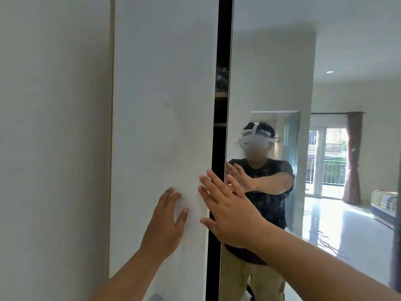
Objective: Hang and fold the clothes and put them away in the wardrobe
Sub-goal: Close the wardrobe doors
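I stand close to the wardrobe. Its white door (160,105) fills the middle of the view and a mirrored door (271,72) lies to its right. A narrow dark gap (220,131) between them shows shelves inside. My left hand (167,220) rests flat on the white door with straight fingers. My right hand (227,209) lies with fingers spread across the gap, fingertips on the white door's edge and palm by the mirror's edge. No clothes are in view.
A plain wall (54,127) runs along the left. The mirror reflects a person with a headset, a bright room, a curtain (353,157), a glass balcony door and a mattress (386,207) on the floor.
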